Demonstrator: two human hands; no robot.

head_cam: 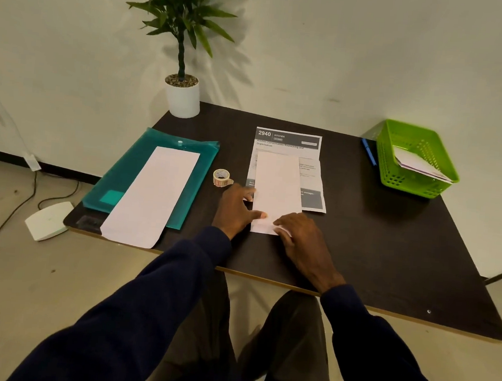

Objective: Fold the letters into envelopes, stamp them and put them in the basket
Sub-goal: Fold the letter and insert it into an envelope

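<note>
Centrally on the dark table (374, 245), a white envelope (277, 186) lay lengthwise over a printed letter (289, 140) headed "2940 KITCHEN", its near end reaching past the sheet toward the person. The left hand (236, 208) rested against the envelope's left edge, thumb pressed flat on the paper near the bottom, fingers spread rather than closed around anything. The right hand (300, 237) covered the envelope's near right corner, fingertips pinching or pressing the flap end there; whether it truly gripped the paper could not be told. Just left of the letter stood a small roll of stamps (221, 176), close to the left hand's knuckles. Farther left, a second white envelope (150, 197) lay diagonally on a teal plastic folder (131, 166), overhanging the table's front edge. At the far right corner sat a green basket (414, 161) holding at least 1 envelope, with a blue pen (369, 151) just beside it. A potted plant (183, 64) stood at the back left.
</note>
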